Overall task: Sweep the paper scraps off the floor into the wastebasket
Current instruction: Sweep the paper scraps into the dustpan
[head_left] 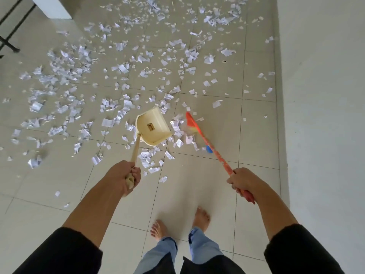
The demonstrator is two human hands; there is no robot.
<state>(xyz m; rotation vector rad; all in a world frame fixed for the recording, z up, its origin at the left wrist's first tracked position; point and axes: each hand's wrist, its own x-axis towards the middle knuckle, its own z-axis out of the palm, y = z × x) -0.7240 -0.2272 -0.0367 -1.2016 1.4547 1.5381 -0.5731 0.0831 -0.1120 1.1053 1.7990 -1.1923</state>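
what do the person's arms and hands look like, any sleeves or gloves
Both hands, the left hand and the right hand, are bare: no gloves, and no rings or watch show. The forearms are uncovered too. Black sleeves are pushed up toward the elbows on both arms, loose and plain, with no markings visible.

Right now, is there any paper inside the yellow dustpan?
The dustpan looks empty inside, with only a small brown label. Paper scraps lie around it; any underneath are hidden.
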